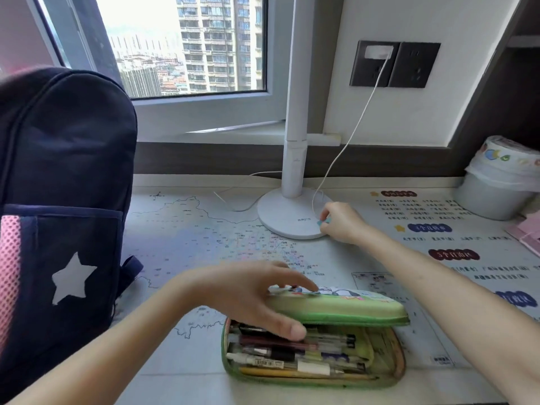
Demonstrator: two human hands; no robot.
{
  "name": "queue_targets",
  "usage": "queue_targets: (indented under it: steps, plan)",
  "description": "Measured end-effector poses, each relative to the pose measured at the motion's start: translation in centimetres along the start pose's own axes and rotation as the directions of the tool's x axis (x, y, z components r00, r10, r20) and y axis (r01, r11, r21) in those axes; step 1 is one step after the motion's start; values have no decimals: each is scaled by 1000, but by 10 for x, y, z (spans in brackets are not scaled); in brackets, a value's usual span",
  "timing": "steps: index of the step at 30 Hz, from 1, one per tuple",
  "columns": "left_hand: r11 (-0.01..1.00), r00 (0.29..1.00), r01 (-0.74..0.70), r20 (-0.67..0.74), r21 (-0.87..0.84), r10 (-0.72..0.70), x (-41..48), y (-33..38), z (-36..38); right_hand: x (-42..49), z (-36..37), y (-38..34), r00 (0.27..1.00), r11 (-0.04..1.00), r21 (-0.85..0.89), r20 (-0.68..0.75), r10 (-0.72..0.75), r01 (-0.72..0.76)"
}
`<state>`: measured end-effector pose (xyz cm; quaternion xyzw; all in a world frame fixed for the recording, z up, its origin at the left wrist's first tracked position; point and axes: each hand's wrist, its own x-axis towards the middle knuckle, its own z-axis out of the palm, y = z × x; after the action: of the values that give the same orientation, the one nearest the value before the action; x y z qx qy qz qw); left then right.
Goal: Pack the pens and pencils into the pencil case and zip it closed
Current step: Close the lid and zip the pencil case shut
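Observation:
A green pencil case (344, 309) lies open near the desk's front edge, its lid half raised. Several pens and pencils (295, 356) lie side by side in its lower half. My left hand (251, 296) grips the lid's left end, thumb over the pens and fingers on top of the lid. Farther back, my right hand (342, 222) rests at the edge of the lamp base, fingers pinched on a small blue object (323, 221) whose kind I cannot tell.
A dark blue backpack (58, 200) with a white star stands at the left. A white lamp base (289, 217) and its cable sit behind the case. A lined bin (496, 185) and pink items (526, 232) are at the right. A printed map mat (204, 229) covers the desk.

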<state>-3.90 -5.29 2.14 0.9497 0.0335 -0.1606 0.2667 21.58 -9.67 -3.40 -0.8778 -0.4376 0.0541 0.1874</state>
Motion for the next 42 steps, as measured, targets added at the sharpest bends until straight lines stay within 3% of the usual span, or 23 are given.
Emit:
queue_targets:
  steps: [4, 7, 11, 13, 16, 20, 27, 34, 39, 42]
  plan:
    - [944, 997, 24, -83, 330, 3, 7, 7, 20, -36, -32, 2, 998, 929, 370, -51, 41, -20]
    - [938, 951, 121, -308, 325, -16, 9, 5, 27, -81, -61, -1, 983, 842, 536, -181, 37, 67]
    - [956, 762, 213, -646, 203, -32, 15, -15, 18, -150, -83, -1, 940, 831, 540, -334, 65, 134]
    - [958, 675, 245, -735, 151, -57, 23, -24, 14, -176, -79, -1, 970, 872, 482, -241, 38, 86]
    - [944, 628, 303, -772, 129, -96, 39, -32, 9, -194, -53, 1, 998, 942, 336, -59, 14, 6]
    - [944, 628, 310, -770, 115, -113, 52, -38, -1, -184, -10, 14, 996, 995, 92, -92, -23, 31]
    - [940, 634, 305, -770, 154, -80, 60, -36, -5, -169, 4, 14, 952, 993, 44, -293, -90, 108]
    - [935, 653, 322, -750, 151, -104, 61, -27, -7, -178, 8, 16, 982, 983, 86, -113, -153, 163]
    - [977, 794, 204, -594, 63, -128, 47, -13, -3, -199, -11, 18, 979, 976, 115, -117, -169, 182]
    - [978, 789, 192, -605, 76, -108, 40, -11, 4, -200, -14, 23, 986, 978, 170, -135, -96, 118]
